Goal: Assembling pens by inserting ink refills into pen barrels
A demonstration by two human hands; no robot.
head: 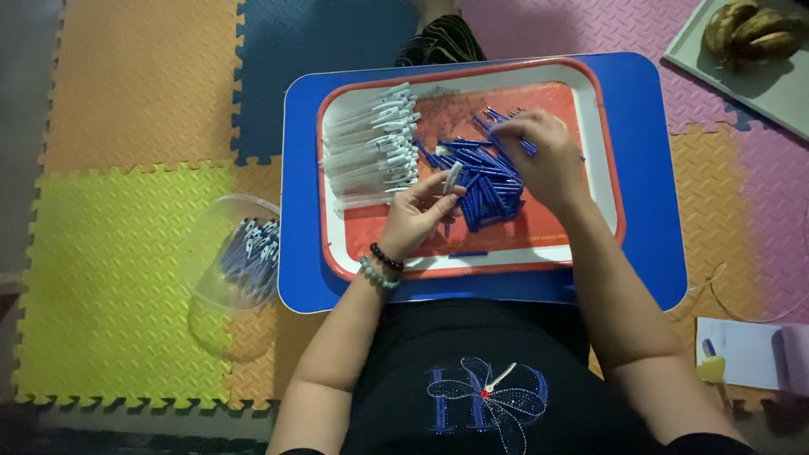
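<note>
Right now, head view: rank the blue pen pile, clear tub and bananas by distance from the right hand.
1. Blue pen pile: under the right hand, on the tray.
2. Bananas: upper right corner.
3. Clear tub: far left, on the mat.

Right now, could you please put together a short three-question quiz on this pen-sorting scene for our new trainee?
1. True or false: the left hand holds a single clear pen barrel.
2. Where does the right hand rest? A) on the pile of blue refills B) in the plastic tub C) on the bananas
3. Fill in: the row of clear pen barrels lies on the ____ side of the red-rimmed tray, as the person sees it.

Key: 1 true; 2 A; 3 left.
</note>
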